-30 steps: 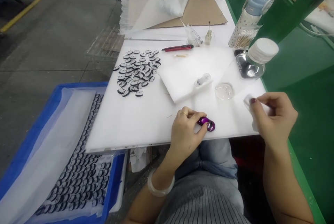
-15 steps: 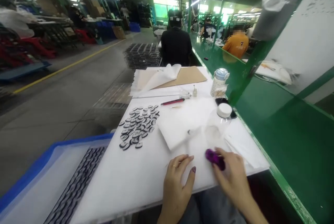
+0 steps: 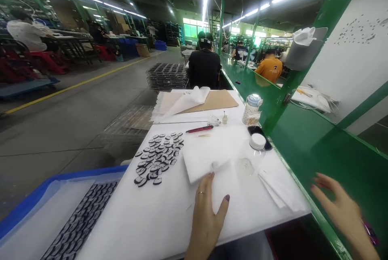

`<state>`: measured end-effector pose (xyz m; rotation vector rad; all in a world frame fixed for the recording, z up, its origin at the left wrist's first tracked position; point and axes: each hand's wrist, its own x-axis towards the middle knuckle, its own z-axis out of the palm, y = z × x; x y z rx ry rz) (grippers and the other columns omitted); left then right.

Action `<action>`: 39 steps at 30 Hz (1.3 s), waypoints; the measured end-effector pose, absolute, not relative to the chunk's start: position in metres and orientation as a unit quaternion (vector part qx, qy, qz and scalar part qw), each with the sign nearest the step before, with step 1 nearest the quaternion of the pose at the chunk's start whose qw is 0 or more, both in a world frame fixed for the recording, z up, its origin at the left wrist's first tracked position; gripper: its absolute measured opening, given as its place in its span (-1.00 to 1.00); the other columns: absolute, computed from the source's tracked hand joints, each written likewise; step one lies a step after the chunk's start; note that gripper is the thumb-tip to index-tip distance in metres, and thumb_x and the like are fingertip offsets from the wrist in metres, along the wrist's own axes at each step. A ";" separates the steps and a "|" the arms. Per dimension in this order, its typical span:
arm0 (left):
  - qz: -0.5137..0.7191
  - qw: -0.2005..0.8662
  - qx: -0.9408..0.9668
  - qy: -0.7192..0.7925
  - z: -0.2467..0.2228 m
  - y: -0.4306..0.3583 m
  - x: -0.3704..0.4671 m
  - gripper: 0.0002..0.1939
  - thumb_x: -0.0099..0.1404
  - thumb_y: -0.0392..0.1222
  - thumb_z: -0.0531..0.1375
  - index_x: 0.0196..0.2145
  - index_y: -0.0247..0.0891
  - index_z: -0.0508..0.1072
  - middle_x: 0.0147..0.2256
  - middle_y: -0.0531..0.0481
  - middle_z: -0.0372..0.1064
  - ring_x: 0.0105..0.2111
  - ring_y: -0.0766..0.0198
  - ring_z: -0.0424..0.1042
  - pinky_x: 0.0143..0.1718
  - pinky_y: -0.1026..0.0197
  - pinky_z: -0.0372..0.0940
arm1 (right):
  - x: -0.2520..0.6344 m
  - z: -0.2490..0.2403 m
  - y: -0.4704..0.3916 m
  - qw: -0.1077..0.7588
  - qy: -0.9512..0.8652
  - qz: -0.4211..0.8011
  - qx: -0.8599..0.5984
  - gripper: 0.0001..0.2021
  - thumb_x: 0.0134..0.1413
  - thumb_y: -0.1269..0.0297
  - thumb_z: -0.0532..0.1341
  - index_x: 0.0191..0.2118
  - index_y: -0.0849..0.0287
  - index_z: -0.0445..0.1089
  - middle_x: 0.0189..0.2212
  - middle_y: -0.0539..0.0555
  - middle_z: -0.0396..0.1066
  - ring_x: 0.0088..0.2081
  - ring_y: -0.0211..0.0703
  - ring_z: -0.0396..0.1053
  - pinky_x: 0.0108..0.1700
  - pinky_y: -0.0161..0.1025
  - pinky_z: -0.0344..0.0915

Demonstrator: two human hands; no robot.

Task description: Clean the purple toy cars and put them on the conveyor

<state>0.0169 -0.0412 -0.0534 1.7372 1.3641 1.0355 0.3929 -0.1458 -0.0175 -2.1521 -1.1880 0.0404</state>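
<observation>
My left hand is over the white work surface, fingers stretched out and thumb apart, holding nothing. Its fingertips reach the near edge of a white foam pad, close to a small pale round piece. Off to the right, my right hand hangs over the green bench with spread fingers and nothing visible between them. A shiny purple piece shows beside my right wrist, partly hidden by it; its exact kind is unclear. Many dark-edged oval pieces lie spread to the left of the pad.
Along the table's right side stand a clear jar with a white lid, a phone, a dotted bottle and cotton swabs. A red pen-like cutter lies mid-table. A blue-rimmed tray sits lower left. A person sits ahead.
My right hand has moved right, from the table to over the green bench, and let go of the purple piece. My left hand has reached slightly forward to the foam pad.
</observation>
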 end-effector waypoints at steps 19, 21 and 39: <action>0.423 0.234 0.698 0.528 -0.064 -0.051 0.021 -0.74 0.33 -0.16 0.11 -0.07 -0.13 0.52 0.07 -0.21 0.34 0.10 -0.08 0.35 0.05 -0.24 0.37 | 0.240 0.008 0.074 0.376 -0.704 0.248 -0.550 -0.52 0.17 0.39 0.14 0.22 0.24 0.24 0.07 0.19 0.40 0.05 -0.18 0.42 0.02 -0.30 0.34; 0.422 0.228 0.704 0.524 -0.066 -0.051 0.020 -0.74 0.33 -0.17 0.12 -0.08 -0.12 0.52 0.08 -0.20 0.34 0.09 -0.07 0.35 0.03 -0.22 0.39 | 0.252 0.008 0.058 0.364 -0.701 0.228 -0.570 -0.44 0.09 0.34 0.25 0.24 0.19 0.23 0.14 0.21 0.34 0.11 -0.10 0.37 0.05 -0.25 0.34; 0.431 0.108 0.799 0.404 -0.077 -0.045 0.005 -0.80 0.32 -0.21 0.18 -0.11 -0.16 0.53 -0.09 -0.15 0.50 -0.10 0.05 0.52 -0.13 0.06 0.50 | 0.300 0.028 0.076 0.229 -0.594 0.076 -0.768 -0.75 0.33 0.17 0.19 -0.02 0.20 0.41 -0.09 0.12 0.42 -0.08 -0.09 0.39 0.02 -0.04 0.35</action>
